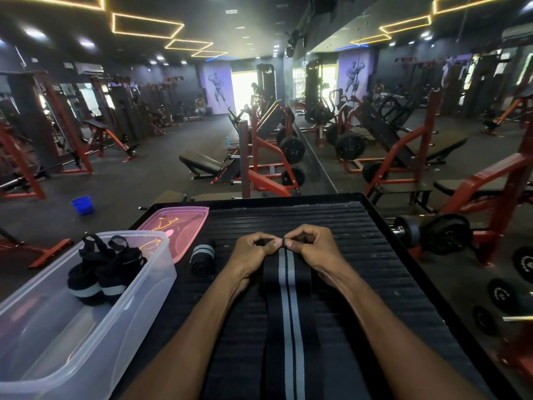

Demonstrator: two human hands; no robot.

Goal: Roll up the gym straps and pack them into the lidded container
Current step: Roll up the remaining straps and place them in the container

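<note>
Left hand [253, 249], right hand [310, 246] both pinching far end of flat strap [288, 298]; strap lettering, if any, unreadable

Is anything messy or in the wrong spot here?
Not really. One rolled strap lies on the black mat beside the clear container, not inside with the two rolled ones. The pink lid is off, behind the container. Both hands, left hand and right hand, pinch the flat strap's far end.

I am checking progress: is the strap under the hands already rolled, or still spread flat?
Mostly spread flat. The strap lies along the platform; only its far end is pinched by the left hand and right hand.
</note>
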